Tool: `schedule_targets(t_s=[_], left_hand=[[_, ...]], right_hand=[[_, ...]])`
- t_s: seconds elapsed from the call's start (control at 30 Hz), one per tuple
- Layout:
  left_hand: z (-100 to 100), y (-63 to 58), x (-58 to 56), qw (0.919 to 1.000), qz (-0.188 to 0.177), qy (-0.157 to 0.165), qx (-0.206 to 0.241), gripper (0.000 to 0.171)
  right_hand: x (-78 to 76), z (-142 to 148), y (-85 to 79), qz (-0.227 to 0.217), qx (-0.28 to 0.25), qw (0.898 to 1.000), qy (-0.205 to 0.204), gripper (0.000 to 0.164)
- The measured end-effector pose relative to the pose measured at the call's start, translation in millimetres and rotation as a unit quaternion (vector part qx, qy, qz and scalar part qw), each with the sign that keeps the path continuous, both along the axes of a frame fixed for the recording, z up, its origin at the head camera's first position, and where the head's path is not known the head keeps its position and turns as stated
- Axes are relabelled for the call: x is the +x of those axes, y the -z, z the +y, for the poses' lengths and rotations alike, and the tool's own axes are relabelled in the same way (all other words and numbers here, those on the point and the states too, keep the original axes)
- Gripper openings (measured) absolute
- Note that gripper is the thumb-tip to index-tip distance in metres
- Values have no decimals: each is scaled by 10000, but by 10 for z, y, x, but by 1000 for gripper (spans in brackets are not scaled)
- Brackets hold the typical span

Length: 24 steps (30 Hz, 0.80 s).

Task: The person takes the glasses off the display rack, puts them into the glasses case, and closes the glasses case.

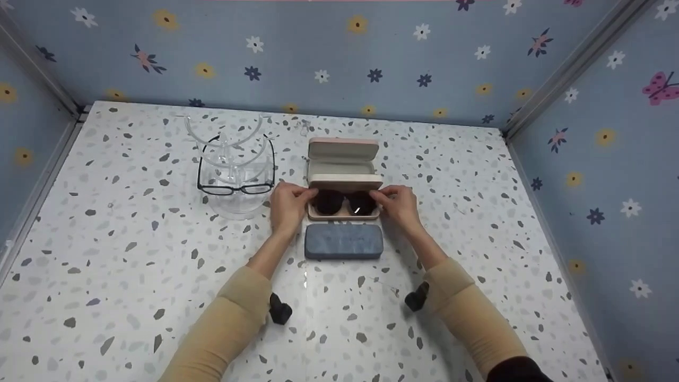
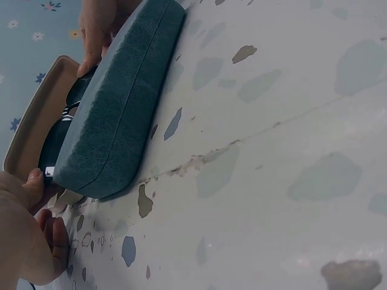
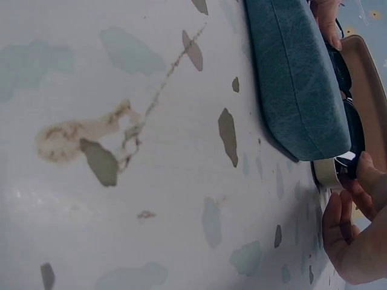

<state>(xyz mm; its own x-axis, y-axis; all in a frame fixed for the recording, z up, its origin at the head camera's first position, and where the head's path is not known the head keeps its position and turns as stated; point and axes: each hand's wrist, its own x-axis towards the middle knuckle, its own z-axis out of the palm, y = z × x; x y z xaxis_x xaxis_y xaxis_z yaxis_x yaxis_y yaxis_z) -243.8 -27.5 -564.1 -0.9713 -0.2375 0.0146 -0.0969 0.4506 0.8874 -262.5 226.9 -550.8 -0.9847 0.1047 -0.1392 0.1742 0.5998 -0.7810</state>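
Dark sunglasses [image 1: 345, 203] sit in an open cream glasses case [image 1: 316, 217], lenses facing the front. My left hand [image 1: 288, 208] pinches their left end between thumb and fingers. At the other end, my right hand [image 1: 400, 208] pinches the frame the same way. In the left wrist view, the left thumb lies on the edge of the sunglasses [image 2: 55, 148]; the right wrist view has the right thumb by the other lens. Directly in front stands a closed blue glasses case [image 1: 344, 241], which hides the lower part of the open one in both wrist views.
Behind the cream case lies another open case [image 1: 341, 167], its lid [image 1: 344, 149] raised. To the left, a clear plastic display stand [image 1: 238, 209] bears black-framed eyeglasses [image 1: 233, 190]. Flowered panels [image 1: 329, 58] border the speckled table [image 1: 132, 265] at the back and sides.
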Motion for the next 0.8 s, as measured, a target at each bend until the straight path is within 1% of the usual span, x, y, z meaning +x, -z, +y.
schedule_targets(t_s=[0.2, 0.37, 0.53, 0.7, 0.8], left_hand=[[-3, -3, 6, 10000, -5, 14, -31, 17], [4, 8, -2, 9999, -24, -27, -97, 16], [8, 8, -10, 9999, 44, -51, -88, 13], [7, 7, -5, 9999, 114, -76, -99, 12], [7, 5, 0, 9999, 82, -80, -86, 13]], right_hand=[[15, 7, 0, 259, -164, 9994, 131, 24], [9, 7, 6, 402, -22, 9991, 162, 23], [-8, 0, 20, 513, 120, 9984, 186, 23], [-12, -11, 25, 646, 128, 9977, 164, 22], [-20, -12, 35, 707, 122, 9972, 189, 22]])
